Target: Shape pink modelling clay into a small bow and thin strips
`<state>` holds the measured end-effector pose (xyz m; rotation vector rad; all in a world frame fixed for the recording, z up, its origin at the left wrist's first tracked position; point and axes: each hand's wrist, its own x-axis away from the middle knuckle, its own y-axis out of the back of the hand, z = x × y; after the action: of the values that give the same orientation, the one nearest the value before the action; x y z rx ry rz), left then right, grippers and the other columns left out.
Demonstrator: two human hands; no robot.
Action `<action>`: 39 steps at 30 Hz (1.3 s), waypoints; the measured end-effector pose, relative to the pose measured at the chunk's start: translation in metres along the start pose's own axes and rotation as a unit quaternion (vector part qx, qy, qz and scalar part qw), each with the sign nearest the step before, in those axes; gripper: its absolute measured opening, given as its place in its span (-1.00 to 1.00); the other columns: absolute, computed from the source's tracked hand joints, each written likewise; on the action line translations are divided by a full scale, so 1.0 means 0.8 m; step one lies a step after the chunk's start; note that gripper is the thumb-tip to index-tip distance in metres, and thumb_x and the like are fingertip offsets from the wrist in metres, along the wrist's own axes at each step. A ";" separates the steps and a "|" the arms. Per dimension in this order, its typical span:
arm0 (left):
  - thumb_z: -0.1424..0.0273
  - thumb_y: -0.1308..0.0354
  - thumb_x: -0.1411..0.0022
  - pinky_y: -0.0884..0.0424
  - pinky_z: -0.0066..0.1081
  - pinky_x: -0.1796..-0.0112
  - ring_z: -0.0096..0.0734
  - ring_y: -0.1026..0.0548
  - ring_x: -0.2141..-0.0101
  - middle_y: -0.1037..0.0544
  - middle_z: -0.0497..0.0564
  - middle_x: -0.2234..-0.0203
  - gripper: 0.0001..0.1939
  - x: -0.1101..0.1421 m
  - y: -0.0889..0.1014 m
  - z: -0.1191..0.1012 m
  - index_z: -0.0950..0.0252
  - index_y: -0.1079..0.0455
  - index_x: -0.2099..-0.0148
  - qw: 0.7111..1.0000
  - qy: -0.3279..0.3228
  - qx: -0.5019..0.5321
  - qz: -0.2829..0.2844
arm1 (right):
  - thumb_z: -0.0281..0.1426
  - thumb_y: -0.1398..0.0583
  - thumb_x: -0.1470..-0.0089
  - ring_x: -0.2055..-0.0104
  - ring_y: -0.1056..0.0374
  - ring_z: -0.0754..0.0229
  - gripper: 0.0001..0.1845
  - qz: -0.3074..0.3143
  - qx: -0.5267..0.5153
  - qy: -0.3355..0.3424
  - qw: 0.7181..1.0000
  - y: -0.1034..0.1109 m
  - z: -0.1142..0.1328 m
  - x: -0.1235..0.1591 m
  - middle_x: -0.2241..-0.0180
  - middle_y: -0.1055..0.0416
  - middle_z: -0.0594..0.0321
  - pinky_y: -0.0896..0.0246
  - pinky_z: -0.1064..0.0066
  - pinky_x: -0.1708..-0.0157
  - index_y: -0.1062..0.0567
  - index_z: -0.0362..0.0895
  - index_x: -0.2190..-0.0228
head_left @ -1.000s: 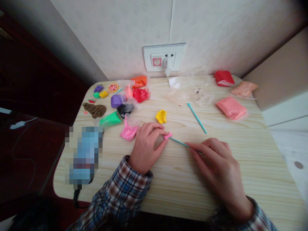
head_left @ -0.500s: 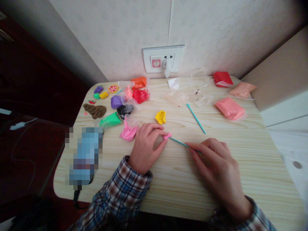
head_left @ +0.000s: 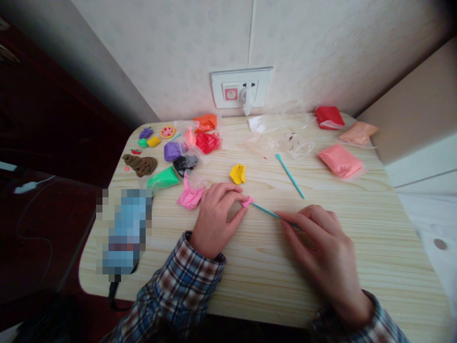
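Between the thumb and fingertips of my left hand (head_left: 220,214) is a small piece of pink modelling clay (head_left: 248,201). My right hand (head_left: 321,252) pinches a thin teal modelling tool (head_left: 264,210), whose far tip touches the pink clay. The tool's near end is hidden under my right hand. Just beyond my left hand sits a shaped lump of yellow clay (head_left: 237,174). Beside my left knuckles lies a bag of pink clay (head_left: 190,196). A second teal tool (head_left: 290,176) rests on the table, apart from both hands.
Bags of clay in several colours, including green (head_left: 163,178) and purple (head_left: 173,151), crowd the left. A coiled brown clay piece (head_left: 140,165) and small clay fruits stand beyond. Clear wrappers (head_left: 278,138) and salmon (head_left: 340,161) and red (head_left: 329,117) packets lie at the back and right.
Both hands stay nearly in place, with the teal tool still against the pink clay. The whole view has shifted very slightly; nothing was taken up or let go.
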<state>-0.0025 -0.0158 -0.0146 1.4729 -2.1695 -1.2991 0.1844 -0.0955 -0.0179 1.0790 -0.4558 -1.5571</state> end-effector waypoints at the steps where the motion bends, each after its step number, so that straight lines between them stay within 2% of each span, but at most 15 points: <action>1: 0.48 -0.17 -0.19 -0.32 -0.19 0.07 -0.23 -0.40 0.11 -0.48 0.04 0.20 -0.91 0.000 0.000 0.000 0.29 -0.42 0.21 1.000 -0.001 -0.001 0.000 | -0.48 -0.11 -0.14 0.37 -0.22 0.25 -0.84 -0.001 -0.001 -0.002 1.000 0.000 0.000 0.000 0.45 -0.29 0.29 -0.12 0.35 0.35 -0.45 -0.12 0.23; 19: 0.48 -0.16 -0.19 -0.32 -0.17 0.06 -0.24 -0.40 0.11 -0.48 0.04 0.19 -0.91 0.000 0.001 -0.001 0.27 -0.42 0.21 1.000 0.004 -0.003 0.004 | -0.47 -0.12 -0.14 0.36 -0.22 0.24 -0.83 0.000 -0.004 -0.019 1.000 0.000 0.001 0.001 0.44 -0.30 0.28 -0.13 0.34 0.35 -0.47 -0.10 0.22; 25: 0.48 -0.16 -0.20 -0.30 -0.18 0.06 -0.24 -0.40 0.11 -0.48 0.05 0.19 -0.91 0.000 0.001 -0.001 0.29 -0.42 0.21 1.000 0.003 -0.004 0.005 | -0.49 -0.12 -0.14 0.37 -0.21 0.24 -0.84 0.003 0.000 0.001 1.000 0.000 0.001 -0.001 0.46 -0.29 0.28 -0.11 0.36 0.37 -0.46 -0.13 0.23; 30: 0.47 -0.16 -0.20 -0.31 -0.19 0.07 -0.24 -0.39 0.11 -0.48 0.04 0.19 -0.91 0.000 0.001 -0.001 0.27 -0.42 0.21 1.000 0.004 -0.005 0.004 | -0.48 -0.12 -0.13 0.36 -0.22 0.24 -0.83 -0.009 -0.002 -0.019 1.000 0.001 0.001 0.000 0.44 -0.30 0.28 -0.13 0.34 0.36 -0.47 -0.11 0.22; 35: 0.47 -0.16 -0.20 -0.31 -0.18 0.07 -0.24 -0.40 0.11 -0.48 0.04 0.20 -0.92 0.000 0.001 -0.001 0.28 -0.42 0.22 1.000 0.000 -0.005 0.001 | -0.47 -0.11 -0.14 0.36 -0.23 0.23 -0.82 0.007 -0.004 -0.008 1.000 -0.001 0.000 0.001 0.44 -0.29 0.27 -0.14 0.34 0.37 -0.46 -0.09 0.21; 39: 0.47 -0.15 -0.20 -0.32 -0.18 0.07 -0.24 -0.40 0.11 -0.49 0.04 0.19 -0.91 0.000 0.001 -0.001 0.26 -0.42 0.21 1.000 0.002 -0.007 0.001 | -0.45 -0.12 -0.13 0.36 -0.24 0.22 -0.82 -0.013 -0.001 -0.047 0.999 -0.001 -0.002 0.003 0.43 -0.31 0.27 -0.15 0.32 0.36 -0.48 -0.08 0.22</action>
<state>-0.0025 -0.0160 -0.0139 1.4664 -2.1545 -1.3053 0.1850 -0.0973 -0.0202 1.0163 -0.5060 -1.6361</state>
